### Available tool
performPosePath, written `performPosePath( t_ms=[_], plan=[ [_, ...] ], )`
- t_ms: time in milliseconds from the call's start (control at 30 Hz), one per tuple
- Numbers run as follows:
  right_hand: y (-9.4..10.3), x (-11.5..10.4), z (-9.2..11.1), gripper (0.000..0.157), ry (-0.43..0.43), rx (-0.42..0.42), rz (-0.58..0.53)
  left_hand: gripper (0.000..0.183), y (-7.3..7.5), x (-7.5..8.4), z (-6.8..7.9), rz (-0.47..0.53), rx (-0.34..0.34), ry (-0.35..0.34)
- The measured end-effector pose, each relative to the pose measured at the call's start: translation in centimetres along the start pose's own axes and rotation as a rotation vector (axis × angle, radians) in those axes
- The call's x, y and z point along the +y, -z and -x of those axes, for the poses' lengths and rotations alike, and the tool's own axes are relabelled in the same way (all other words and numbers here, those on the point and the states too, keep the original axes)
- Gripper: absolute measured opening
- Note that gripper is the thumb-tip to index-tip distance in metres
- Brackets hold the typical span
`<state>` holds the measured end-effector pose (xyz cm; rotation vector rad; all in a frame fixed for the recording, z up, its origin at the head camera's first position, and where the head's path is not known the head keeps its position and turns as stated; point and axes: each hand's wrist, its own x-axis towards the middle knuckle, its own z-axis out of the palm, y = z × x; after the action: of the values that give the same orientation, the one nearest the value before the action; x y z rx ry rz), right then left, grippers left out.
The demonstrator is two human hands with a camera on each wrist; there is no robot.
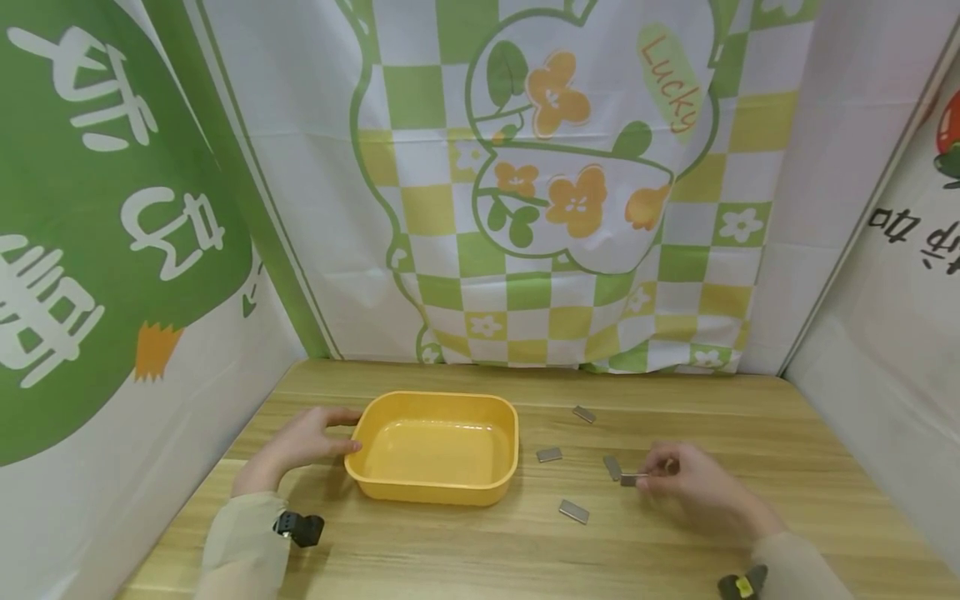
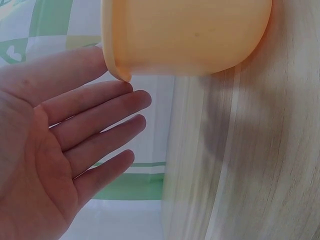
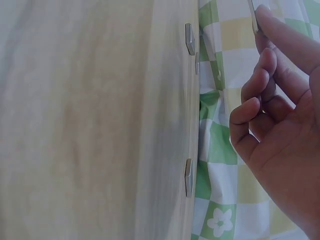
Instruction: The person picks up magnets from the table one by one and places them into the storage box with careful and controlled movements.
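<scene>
A yellow rectangular plastic container [image 1: 431,492] stands on the wooden table, its inside bare. My left hand [image 1: 307,442] is at its left end, thumb and forefinger touching the rim, the other fingers spread and nearly straight in the left wrist view. My right hand [image 1: 686,479] is to the right of the container and pinches a small flat grey rectangular piece [image 3: 253,17] between thumb and forefinger, seen edge-on in the right wrist view. Its other fingers are curled. Close by lies a similar grey piece [image 1: 612,467].
Between container and right hand lie more flat pieces: one near the back [image 1: 583,414], one beside the container [image 1: 549,454] and one in front [image 1: 573,511]. A checkered curtain [image 1: 525,292] hangs behind the table [image 1: 450,550], with printed cloths at both sides.
</scene>
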<state>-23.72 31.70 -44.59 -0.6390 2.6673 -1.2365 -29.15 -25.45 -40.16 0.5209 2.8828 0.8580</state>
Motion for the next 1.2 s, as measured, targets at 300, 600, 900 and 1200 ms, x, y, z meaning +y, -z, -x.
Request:
performPosePath(
  t_ms=[300, 600, 900, 1200],
  plan=[
    [-0.1, -0.4, -0.9, 0.012, 0.039, 0.016, 0.037, 0.057, 0.1, 0.1, 0.0, -0.001, 0.006, -0.010],
    [-0.4, -1.0, -2.0, 0.014, 0.109, 0.028, 0.047, 0.057, 0.0, -0.2, -0.1, 0.007, 0.005, -0.028],
    [-0.6, -1.6, -3.3, 0.014, 0.068, 0.006, 0.053, 0.056, 0.0, 0.0, 0.0, 0.002, 0.001, -0.036],
    [-1.1, -2.9, -4.2, 0.010, 0.095, 0.035, 0.074, 0.055, -0.1, 0.0, -0.1, 0.006, 0.009, -0.036]
  ],
)
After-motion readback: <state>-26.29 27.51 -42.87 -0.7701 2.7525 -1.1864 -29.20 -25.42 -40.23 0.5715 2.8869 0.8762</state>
